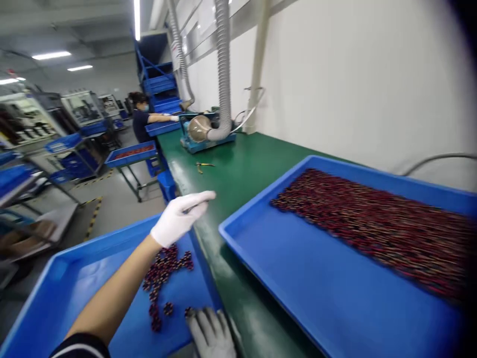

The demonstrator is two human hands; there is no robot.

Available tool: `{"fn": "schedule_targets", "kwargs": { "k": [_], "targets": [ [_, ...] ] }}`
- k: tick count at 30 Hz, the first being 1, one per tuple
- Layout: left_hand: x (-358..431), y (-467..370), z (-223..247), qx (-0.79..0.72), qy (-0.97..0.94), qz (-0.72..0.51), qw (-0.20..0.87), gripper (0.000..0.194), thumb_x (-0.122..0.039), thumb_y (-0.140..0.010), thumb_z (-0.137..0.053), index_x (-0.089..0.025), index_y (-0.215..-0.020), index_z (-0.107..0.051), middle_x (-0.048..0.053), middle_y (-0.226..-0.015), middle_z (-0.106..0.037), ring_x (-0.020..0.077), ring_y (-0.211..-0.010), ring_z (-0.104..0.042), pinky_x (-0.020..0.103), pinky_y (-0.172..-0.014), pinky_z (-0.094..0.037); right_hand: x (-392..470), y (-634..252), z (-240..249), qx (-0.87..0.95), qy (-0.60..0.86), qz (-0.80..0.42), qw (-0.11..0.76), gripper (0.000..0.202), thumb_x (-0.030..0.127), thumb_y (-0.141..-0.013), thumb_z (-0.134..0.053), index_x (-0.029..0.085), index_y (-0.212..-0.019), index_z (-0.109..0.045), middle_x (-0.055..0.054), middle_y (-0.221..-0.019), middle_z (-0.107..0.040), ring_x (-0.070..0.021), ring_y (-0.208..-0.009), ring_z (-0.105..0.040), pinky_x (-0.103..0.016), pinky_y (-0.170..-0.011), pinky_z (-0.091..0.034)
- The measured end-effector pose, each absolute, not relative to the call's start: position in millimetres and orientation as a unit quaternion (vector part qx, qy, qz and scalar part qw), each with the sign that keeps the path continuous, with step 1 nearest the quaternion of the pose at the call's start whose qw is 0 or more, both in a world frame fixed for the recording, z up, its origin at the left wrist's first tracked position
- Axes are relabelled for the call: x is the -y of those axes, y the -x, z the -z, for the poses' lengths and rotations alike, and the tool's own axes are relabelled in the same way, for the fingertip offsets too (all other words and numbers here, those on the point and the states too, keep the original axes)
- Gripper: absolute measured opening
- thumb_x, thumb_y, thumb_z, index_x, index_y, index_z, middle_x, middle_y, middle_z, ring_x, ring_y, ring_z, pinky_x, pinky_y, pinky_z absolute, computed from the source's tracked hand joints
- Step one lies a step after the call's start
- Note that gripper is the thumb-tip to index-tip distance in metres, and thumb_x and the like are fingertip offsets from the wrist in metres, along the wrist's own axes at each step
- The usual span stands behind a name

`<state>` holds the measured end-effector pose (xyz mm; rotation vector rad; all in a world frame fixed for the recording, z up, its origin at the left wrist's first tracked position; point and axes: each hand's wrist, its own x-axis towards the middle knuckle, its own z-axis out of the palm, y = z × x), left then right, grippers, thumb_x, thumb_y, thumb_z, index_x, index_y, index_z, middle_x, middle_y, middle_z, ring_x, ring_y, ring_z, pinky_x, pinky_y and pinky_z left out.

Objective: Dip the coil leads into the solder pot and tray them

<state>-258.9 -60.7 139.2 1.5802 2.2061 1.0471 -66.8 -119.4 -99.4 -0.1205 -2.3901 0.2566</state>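
Floor (115,204) lies at far left, beyond the near-left blue tray (63,298). Loose dark-red parts (164,271) cluster toward that tray's right side. Left hand (179,219), white-gloved, is above the tray's right edge, index finger extended; grip cannot be determined. Right hand (212,333), grey-gloved, is at the near end, fingers extended, a single part (189,312) at one fingertip; grasp cannot be determined. Green bench (223,184) narrows between trays and widens near the pliers (204,164). Packed rows (372,219) fill the right tray's (298,253) far side; its blue bottom shows nearer. Wall (354,74) bounds the far right.
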Motion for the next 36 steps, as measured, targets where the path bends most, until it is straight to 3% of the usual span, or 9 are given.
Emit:
{"fn": "schedule_targets", "kwargs": {
  "k": [4,8,10,12,15,22,24,29,36],
  "targets": [
    [185,303,-94,-0.846,-0.405,-0.338,0.080,0.043,-0.041,-0.082,-0.041,-0.011,-0.102,-0.064,0.012,-0.103,-0.068,0.0214,-0.094,-0.063,0.035,-0.086,-0.050,120,69,107,0.927,0.087,-0.089,0.355,0.048,0.012,-0.068,-0.046,0.022,-0.114,-0.056,-0.001,-0.108,-0.065,-0.0257,-0.101,-0.052,-0.042,-0.091,-0.032],
    [270,305,-24,-0.899,-0.340,-0.243,0.131,0.028,-0.034,-0.080,-0.051,-0.013,-0.092,-0.066,0.009,-0.088,-0.071,0.0202,-0.081,-0.067,0.039,-0.077,-0.054,119,64,98,0.927,0.080,-0.084,0.355,0.044,0.012,-0.073,-0.045,0.022,-0.115,-0.055,-0.001,-0.108,-0.065,-0.0245,-0.102,-0.051,-0.041,-0.094,-0.028],
    [292,298,-1,-0.912,-0.334,-0.186,0.146,0.033,-0.031,-0.074,-0.057,-0.013,-0.102,-0.063,0.011,-0.102,-0.068,0.0234,-0.092,-0.064,0.041,-0.085,-0.050,118,63,96,0.931,0.073,-0.076,0.350,0.042,0.014,-0.075,-0.046,0.022,-0.115,-0.056,-0.001,-0.107,-0.065,-0.0246,-0.102,-0.050,-0.042,-0.094,-0.028],
    [304,293,13,-0.916,-0.347,-0.132,0.154,0.055,-0.028,-0.064,-0.065,-0.016,-0.117,-0.056,0.014,-0.124,-0.056,0.0276,-0.110,-0.055,0.041,-0.094,-0.044,118,63,97,0.935,0.069,-0.069,0.342,0.041,0.015,-0.076,-0.047,0.022,-0.116,-0.055,-0.001,-0.108,-0.065,-0.0244,-0.102,-0.050,-0.042,-0.095,-0.028],
    [306,293,20,-0.906,-0.384,-0.066,0.165,0.077,-0.029,-0.054,-0.074,-0.023,-0.126,-0.048,0.012,-0.138,-0.042,0.0300,-0.122,-0.044,0.039,-0.100,-0.038,120,64,99,0.937,0.085,-0.068,0.331,0.041,0.015,-0.077,-0.048,0.022,-0.116,-0.055,-0.002,-0.108,-0.064,-0.0248,-0.102,-0.051,-0.043,-0.095,-0.028],
    [301,297,18,-0.907,-0.406,0.020,0.110,0.031,-0.023,-0.078,-0.056,-0.014,-0.107,-0.058,0.015,-0.123,-0.053,0.0296,-0.106,-0.054,0.046,-0.090,-0.043,125,64,94,0.937,0.106,-0.065,0.327,0.038,0.014,-0.077,-0.048,0.020,-0.114,-0.055,-0.004,-0.104,-0.066,-0.0255,-0.100,-0.052,-0.044,-0.094,-0.030],
    [301,291,18,-0.904,-0.417,0.028,0.088,0.034,-0.020,-0.080,-0.052,-0.015,-0.113,-0.054,0.017,-0.126,-0.049,0.0308,-0.111,-0.050,0.046,-0.092,-0.041,126,65,93,0.936,0.109,-0.067,0.328,0.038,0.014,-0.077,-0.048,0.020,-0.114,-0.055,-0.004,-0.104,-0.066,-0.0257,-0.100,-0.052,-0.044,-0.094,-0.030],
    [301,277,24,-0.861,-0.498,0.032,0.098,0.050,-0.007,-0.077,-0.048,-0.034,-0.120,-0.048,0.005,-0.137,-0.041,0.0267,-0.124,-0.038,0.041,-0.098,-0.037,128,68,84,0.927,0.118,-0.076,0.349,0.036,0.013,-0.077,-0.046,0.019,-0.111,-0.056,-0.006,-0.101,-0.066,-0.0260,-0.098,-0.052,-0.044,-0.091,-0.031],
    [315,278,23,-0.862,-0.496,0.045,0.091,0.049,-0.001,-0.074,-0.044,-0.031,-0.110,-0.057,0.007,-0.133,-0.043,0.0322,-0.125,-0.035,0.048,-0.097,-0.039,129,68,75,0.926,0.122,-0.083,0.348,0.036,0.012,-0.077,-0.045,0.019,-0.110,-0.057,-0.006,-0.101,-0.066,-0.0257,-0.098,-0.052,-0.044,-0.092,-0.030]
  ]
}}
